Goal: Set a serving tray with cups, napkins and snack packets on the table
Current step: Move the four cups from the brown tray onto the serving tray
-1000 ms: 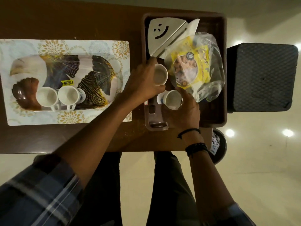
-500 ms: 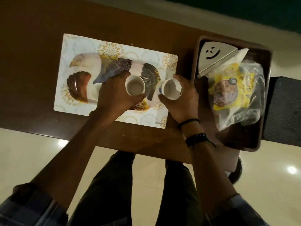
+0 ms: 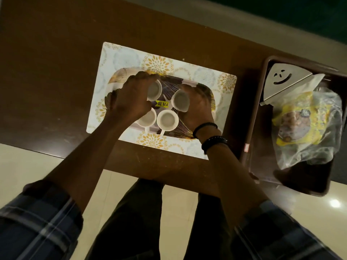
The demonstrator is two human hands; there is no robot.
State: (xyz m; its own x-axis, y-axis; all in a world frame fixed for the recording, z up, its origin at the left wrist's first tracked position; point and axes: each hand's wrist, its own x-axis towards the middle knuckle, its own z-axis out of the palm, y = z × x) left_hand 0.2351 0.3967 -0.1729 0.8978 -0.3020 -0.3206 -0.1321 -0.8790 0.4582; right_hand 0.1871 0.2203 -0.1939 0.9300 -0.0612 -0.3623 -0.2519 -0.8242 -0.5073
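Note:
A patterned serving tray (image 3: 205, 92) with a yellow price sticker (image 3: 162, 104) lies on a floral placemat (image 3: 206, 79). Several small white cups stand on it. My left hand (image 3: 131, 98) is closed around the far left cup (image 3: 155, 89). My right hand (image 3: 197, 107) grips the far right cup (image 3: 180, 100). Two more cups sit nearer me, a left one (image 3: 148, 118) and a right one (image 3: 167, 120), both untouched. The snack packet (image 3: 300, 121) in clear plastic and the steel napkin holder (image 3: 285, 81) with white napkins lie in the brown bin at the right.
The brown plastic bin (image 3: 251, 128) stands at the table's right end and overhangs the front edge. The dark wooden table (image 3: 56, 72) extends left of the placemat. My legs and a pale tiled floor (image 3: 28, 166) are below the table's front edge.
Both hands carried a cup each from the brown bin leftwards to the serving tray and now hold them down on it behind the two cups there. The camera view swung left.

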